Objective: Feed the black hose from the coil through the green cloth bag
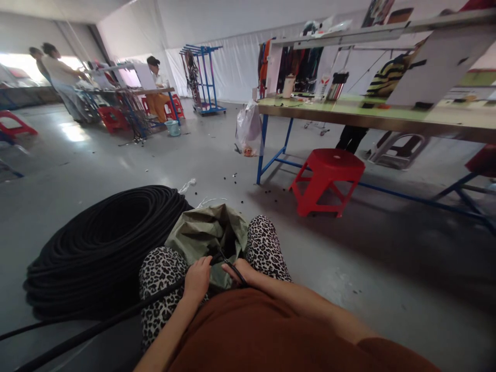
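Grey workshop floor; both hands' fingers closed on thin black cable (pixel 232 268) over olive bag (pixel 201 232).

- Grey floor (pixel 387 268): big coil of black hose (pixel 101 248) at left, red stool (pixel 327 178) beside the desk (pixel 387 121), scattered black bits (pixel 240 178).
- Desk: bottles and cups on top.

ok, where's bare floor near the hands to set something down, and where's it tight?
Bare floor lies right of the knees, reaching to the red stool and the table's blue frame. Crowded: the black hose coil fills the left side, and the green bag sits between the knees, where the left hand and right hand grip a black hose.
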Motion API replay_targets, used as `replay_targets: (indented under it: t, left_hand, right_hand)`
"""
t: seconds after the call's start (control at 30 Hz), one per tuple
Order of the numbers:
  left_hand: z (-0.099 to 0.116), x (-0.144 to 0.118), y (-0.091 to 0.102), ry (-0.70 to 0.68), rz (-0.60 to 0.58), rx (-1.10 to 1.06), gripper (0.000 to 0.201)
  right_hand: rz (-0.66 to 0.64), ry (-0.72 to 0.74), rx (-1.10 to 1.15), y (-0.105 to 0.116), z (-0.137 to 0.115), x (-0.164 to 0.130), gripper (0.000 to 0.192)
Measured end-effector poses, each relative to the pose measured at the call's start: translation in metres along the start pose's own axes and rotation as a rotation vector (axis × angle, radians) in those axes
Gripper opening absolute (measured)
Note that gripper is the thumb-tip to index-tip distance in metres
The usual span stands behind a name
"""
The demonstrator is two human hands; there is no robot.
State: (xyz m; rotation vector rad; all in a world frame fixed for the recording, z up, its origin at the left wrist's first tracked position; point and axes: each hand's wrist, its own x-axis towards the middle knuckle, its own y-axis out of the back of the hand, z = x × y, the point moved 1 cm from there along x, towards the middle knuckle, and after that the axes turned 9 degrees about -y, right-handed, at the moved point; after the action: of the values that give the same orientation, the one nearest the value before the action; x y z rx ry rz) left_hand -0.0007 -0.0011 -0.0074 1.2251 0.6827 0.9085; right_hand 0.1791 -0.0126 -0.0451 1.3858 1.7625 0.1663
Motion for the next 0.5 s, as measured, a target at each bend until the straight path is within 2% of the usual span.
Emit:
replay_targets:
  t: [0.3,0.5]
  left_hand:
    - [-0.005,0.003,-0.002,0.003,0.037,0.027,0.034]
    - [-0.011,0.005,-0.003,-0.046,0.053,0.087,0.034]
  right_hand:
    - [0.036,0.07,-0.136,0.008,-0.008,-0.007,0.053]
    - [0.038,0.04,-0.173,0.011,-0.011,-0.009,0.056]
